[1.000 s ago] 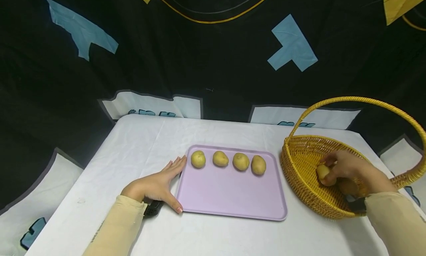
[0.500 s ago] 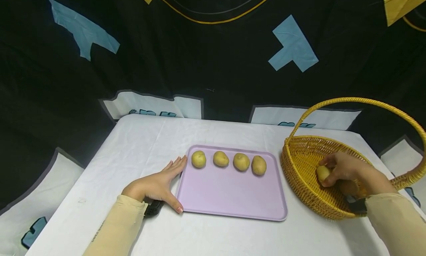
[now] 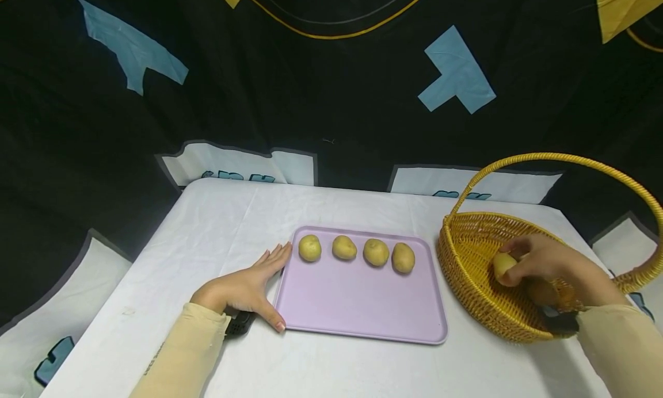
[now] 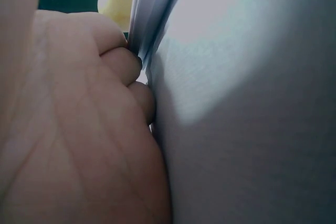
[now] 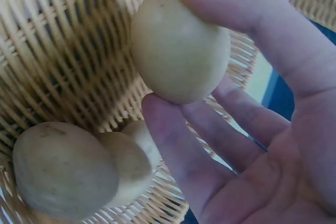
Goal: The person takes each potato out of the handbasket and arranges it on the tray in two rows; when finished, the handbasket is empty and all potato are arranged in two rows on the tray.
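Observation:
Inside the wicker basket (image 3: 466, 286) at the right, my right hand (image 3: 551, 263) pinches a potato (image 5: 181, 51) between thumb and fingertips. In the right wrist view that potato is lifted clear of several others; the nearest potato (image 5: 65, 171) lies against the woven wall. A lilac tray (image 3: 357, 303) lies flat in the middle of the table. Along its far side runs a row of several potatoes (image 3: 376, 252). My left hand (image 3: 246, 289) rests spread at the tray's left edge, fingers and thumb touching the rim, its palm sideways in the left wrist view.
The basket's tall hoop handle (image 3: 549, 156) arches over my right forearm. A white cloth (image 3: 155, 306) covers the table. Behind it hangs a black printed curtain (image 3: 311, 99).
My right hand, with the potato in its fingers, has risen slightly within the basket. The left hand, the tray and its potatoes stay put.

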Tool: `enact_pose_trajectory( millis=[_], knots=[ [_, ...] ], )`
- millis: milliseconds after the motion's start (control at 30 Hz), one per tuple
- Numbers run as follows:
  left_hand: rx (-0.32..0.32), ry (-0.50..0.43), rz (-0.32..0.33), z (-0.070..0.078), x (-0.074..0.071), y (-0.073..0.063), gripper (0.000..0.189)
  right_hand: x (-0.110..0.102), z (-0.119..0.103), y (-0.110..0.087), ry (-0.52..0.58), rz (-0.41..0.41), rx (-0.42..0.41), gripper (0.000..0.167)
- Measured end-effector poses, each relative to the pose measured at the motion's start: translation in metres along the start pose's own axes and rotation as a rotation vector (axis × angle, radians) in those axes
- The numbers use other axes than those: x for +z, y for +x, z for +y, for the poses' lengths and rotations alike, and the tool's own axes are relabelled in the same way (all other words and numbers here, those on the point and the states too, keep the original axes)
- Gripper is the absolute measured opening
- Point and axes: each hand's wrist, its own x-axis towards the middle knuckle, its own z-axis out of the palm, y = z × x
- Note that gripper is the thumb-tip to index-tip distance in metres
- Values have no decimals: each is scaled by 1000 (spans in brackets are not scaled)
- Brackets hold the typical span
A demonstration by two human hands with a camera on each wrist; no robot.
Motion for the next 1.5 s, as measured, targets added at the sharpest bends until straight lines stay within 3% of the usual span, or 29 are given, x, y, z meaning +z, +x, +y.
enact_pose_trajectory(
  millis=[200,433,667,800,1033,1200,1500],
  knots=[
    [-2,-1,0,-1,0,0,153,-1,-9,-9,59,26,-12,79],
    [1,-8,5,-1,-1,1,153,6,-27,-23,135,116,-103,78],
    [-5,-8,0,-1,-1,0,153,18,-50,-32,117,216,-221,74],
    [-3,1,-2,0,-1,0,153,26,-64,-35,139,242,-249,75],
    [3,2,-2,0,-2,1,153,48,-92,-30,228,255,-300,74],
    [3,-3,0,0,-1,1,153,71,-110,-20,346,200,-343,73],
    [-4,2,-2,0,-1,-1,154,108,-135,5,448,147,-378,73]
  ],
)
